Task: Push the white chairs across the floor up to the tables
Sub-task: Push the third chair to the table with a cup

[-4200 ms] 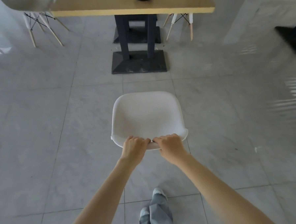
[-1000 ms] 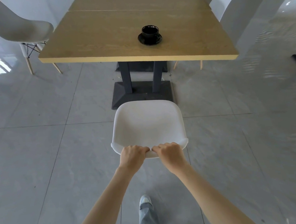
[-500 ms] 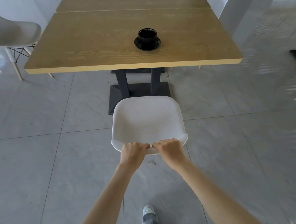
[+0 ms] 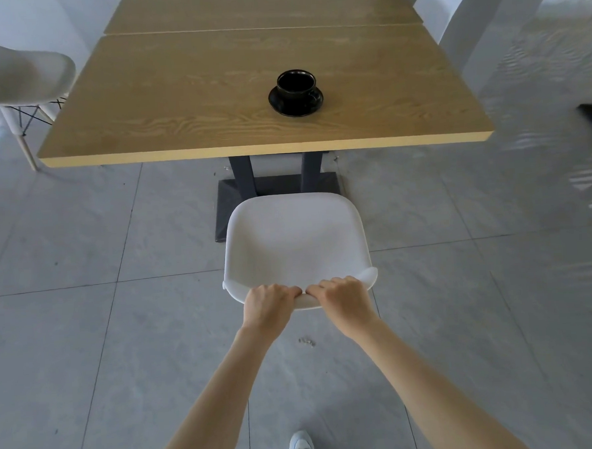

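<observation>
A white chair stands on the grey tile floor directly in front of me, its seat facing a light wooden table. My left hand and my right hand sit side by side, both closed over the top edge of the chair's backrest. The chair's front edge overlaps the table's dark metal base in view, a short way before the table's near edge. The chair's legs are hidden under the seat.
A black cup on a saucer rests on the table. Another white chair with wooden legs stands at the table's left side. A white pillar rises at the right. My shoe shows at the bottom.
The chair and I have moved forward to the table; the table fills more of the view and the seat's front now reaches its base. Both hands keep their grip.
</observation>
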Available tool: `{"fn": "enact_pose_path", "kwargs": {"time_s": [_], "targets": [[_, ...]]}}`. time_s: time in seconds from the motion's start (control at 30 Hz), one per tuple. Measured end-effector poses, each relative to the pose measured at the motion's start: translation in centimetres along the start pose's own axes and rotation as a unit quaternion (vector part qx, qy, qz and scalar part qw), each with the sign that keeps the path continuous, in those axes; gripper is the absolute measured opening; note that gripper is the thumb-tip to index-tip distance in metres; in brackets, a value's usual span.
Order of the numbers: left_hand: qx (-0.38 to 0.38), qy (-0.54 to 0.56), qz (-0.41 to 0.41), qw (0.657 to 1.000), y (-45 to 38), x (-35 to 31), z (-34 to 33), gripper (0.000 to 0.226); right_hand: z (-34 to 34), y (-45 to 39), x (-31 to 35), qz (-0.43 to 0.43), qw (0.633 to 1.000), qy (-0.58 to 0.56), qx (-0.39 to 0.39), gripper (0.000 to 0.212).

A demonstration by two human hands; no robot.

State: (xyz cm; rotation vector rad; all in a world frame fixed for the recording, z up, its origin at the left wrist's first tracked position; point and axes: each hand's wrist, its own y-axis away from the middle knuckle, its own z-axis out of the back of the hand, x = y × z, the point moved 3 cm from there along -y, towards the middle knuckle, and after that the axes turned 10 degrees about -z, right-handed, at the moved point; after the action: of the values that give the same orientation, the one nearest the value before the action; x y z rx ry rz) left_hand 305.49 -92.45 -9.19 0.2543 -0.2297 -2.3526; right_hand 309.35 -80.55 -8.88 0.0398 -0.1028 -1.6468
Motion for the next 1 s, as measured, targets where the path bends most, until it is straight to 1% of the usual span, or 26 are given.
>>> {"fn": "enact_pose_path", "kwargs": {"time_s": [0.37,0.6,0.77,0.83,0.9,0.97,1.0], "targets": [[-0.023,0.006,0.001,1.0,-2.3,1.7,0.6,0.028,0.7,-2.6,-0.2,-0.011,1.0,0.006,0.014,0.038],[-0.009,0.0,0.005,1.0,-2.8,1.7,0.9,0.029,0.8,-3.0,-0.3,-0.017,0.999,0.02,0.028,0.036],[-0.011,0.018,0.004,1.0,-2.6,1.6,1.0,0.029,0.5,-3.0,-0.3,-0.029,0.999,0.025,0.002,0.036],[-0.037,0.029,-0.005,0.999,-2.4,1.6,1.0,0.028,0.7,-2.7,-0.4,-0.052,0.998,0.017,0.002,0.032],[-0.106,0.055,-0.006,0.993,-1.5,1.5,1.2,0.032,0.9,-2.2,-0.4,-0.052,0.998,-0.02,0.0,0.021],[-0.165,0.072,0.007,0.984,-0.5,1.2,1.4,0.04,1.0,-1.6,-0.3,-0.071,0.995,-0.065,0.006,0.025],[-0.178,0.073,0.02,0.981,0.1,1.0,1.4,0.044,1.1,-1.3,-0.3,-0.086,0.993,-0.083,0.002,0.028]]}}
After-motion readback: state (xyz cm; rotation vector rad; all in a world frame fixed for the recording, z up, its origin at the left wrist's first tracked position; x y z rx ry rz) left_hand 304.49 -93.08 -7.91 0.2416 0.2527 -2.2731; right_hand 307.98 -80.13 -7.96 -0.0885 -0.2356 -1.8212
